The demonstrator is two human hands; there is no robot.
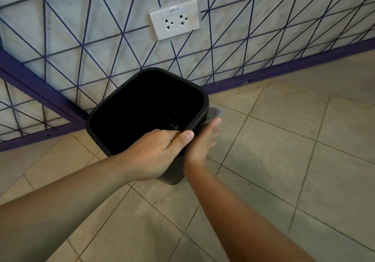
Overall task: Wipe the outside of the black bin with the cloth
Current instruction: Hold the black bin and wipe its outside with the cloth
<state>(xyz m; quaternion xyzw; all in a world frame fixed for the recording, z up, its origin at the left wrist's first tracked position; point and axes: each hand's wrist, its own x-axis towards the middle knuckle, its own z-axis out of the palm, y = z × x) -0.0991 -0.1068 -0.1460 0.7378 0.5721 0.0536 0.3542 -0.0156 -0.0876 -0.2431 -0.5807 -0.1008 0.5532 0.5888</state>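
One view from your head camera covers everything here. The square black plastic bin (146,107) stands on the beige tiled floor (284,160), just beside the white wall with purple crossing lines (81,38), below a white double wall socket (174,19). Your left hand (158,152) grips the near rim, thumb on the outside edge and the other digits curled over into the opening, steadying the bin. Your right hand (203,140) lies flat against the bin's right outer wall, fingers straight and blurred with motion, pressing a grey cloth (215,114) against that side; the cloth peeks out just beyond your fingertips, touching the bin near its upper edge. Judging by this, you are mid-wipe on the right face. How much of the outside is already clean cannot be told; the far sides toward the wall probably remain. Something small lies inside the bin, too dark to identify.
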